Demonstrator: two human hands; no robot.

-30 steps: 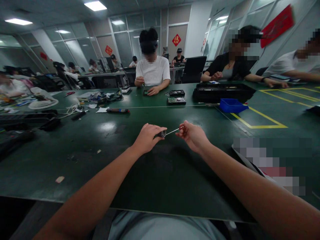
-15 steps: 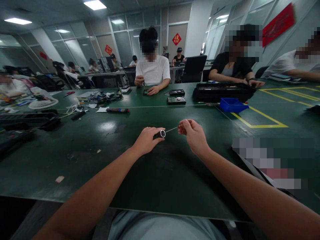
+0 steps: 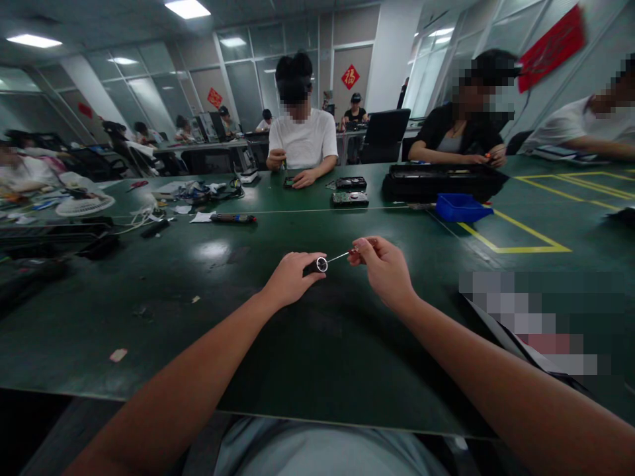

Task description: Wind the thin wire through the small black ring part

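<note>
My left hand (image 3: 292,277) is closed round a dark screwdriver handle (image 3: 317,266) with a silver ring at its end. A thin metal shaft (image 3: 338,256) sticks out of that end toward the right. My right hand (image 3: 384,268) pinches the far tip of the shaft between thumb and fingers. Both hands hover just above the dark green table (image 3: 297,357), near its middle, with my forearms reaching in from the bottom of the view.
A blue bin (image 3: 461,207) and a long black tray (image 3: 441,182) stand at the right rear by yellow floor-tape lines (image 3: 516,238). Hard drives (image 3: 350,198) lie before a seated person in white (image 3: 303,142). Cables and tools (image 3: 198,195) clutter the left rear. Other people sit at right.
My right hand has shifted slightly on the shaft tip, its fingers re-pinching. The left hand stays put on the handle. The person in black at the right rear has drawn their hands together.
</note>
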